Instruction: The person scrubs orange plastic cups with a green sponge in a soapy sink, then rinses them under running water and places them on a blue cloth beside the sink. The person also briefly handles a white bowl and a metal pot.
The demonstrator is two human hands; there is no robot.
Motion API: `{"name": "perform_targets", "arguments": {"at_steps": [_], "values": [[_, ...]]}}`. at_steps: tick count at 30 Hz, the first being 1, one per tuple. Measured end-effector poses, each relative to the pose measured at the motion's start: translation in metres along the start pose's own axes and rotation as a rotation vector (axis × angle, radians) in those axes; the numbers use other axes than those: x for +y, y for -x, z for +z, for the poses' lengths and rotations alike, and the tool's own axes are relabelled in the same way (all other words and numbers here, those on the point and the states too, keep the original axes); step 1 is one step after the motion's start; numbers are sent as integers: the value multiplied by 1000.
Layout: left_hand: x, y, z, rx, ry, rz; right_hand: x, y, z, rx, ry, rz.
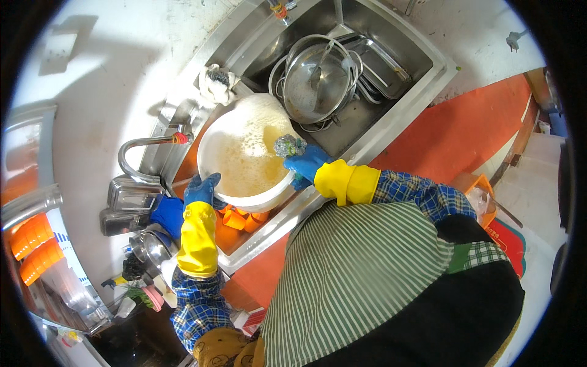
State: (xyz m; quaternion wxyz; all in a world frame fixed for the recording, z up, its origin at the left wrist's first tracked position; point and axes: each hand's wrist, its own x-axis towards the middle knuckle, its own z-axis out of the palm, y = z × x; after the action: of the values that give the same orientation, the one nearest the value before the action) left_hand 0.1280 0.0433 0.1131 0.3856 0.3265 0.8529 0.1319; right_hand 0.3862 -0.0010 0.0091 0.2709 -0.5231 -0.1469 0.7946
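Observation:
A large white basin (247,149) with foamy, brownish liquid in it rests over the left sink bowl. My left hand (202,190), in a blue and yellow rubber glove, grips the basin's near left rim. On the opposite side, my right hand (309,165), gloved the same way, holds a steel wool scourer (290,146) above the rim. Its lower fingers are close to the basin's outer wall; whether they grip it is unclear. Orange cups (235,220) lie partly hidden under the basin in the sink bowl.
The right sink bowl (348,133) holds stacked metal pots and strainers (316,85) and metal trays (378,69). A curved faucet (124,156) stands left of the basin. A whitish cloth (215,87) lies on the sink's back ledge. Clear lidded containers (133,192) sit at left.

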Motion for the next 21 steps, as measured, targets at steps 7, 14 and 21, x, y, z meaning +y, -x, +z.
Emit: {"name": "perform_targets", "arguments": {"at_steps": [7, 14, 21], "values": [[61, 4, 15, 12, -241, -16, -16, -6, -18, -40, -103, 158], [83, -4, 24, -4, -291, -38, -17, -18, -27, -53, -162, 200], [107, -3, 42, 59, -398, 16, -9, -35, -40, -72, -295, 229]]}}
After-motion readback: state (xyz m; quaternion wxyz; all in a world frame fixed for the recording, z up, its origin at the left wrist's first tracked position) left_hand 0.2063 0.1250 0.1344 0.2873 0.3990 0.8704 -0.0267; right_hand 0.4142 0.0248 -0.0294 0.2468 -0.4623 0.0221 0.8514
